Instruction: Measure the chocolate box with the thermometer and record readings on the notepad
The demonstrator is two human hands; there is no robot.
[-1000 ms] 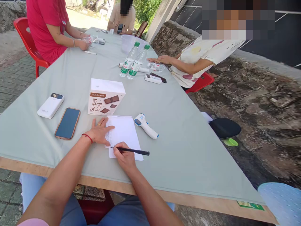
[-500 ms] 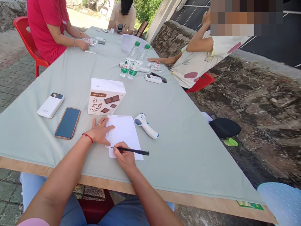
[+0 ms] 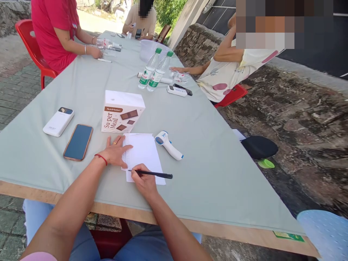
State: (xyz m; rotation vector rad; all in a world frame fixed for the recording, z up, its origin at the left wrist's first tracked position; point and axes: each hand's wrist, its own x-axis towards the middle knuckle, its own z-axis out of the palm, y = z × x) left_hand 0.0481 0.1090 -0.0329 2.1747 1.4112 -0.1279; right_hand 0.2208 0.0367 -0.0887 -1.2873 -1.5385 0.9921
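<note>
A white notepad with a spiral-bound left edge lies in front of me. My left hand rests flat with spread fingers across that left edge. In my right hand is a black pen, its tip touching the lower left of the page. Right of the pad lies a white and blue infrared thermometer. Just behind it stands a white Su-per Meal box. To the left are a smartphone with a dark screen and a white power bank.
Two green-capped water bottles stand mid-table, before a translucent basin. A white device lies near the right edge. Three people sit around the table: one in a red shirt, one at the far end, one on the right.
My hands, the pen and the notepad stay put. The bottle by the person in red has tipped more upright, and the far person has raised a hand.
</note>
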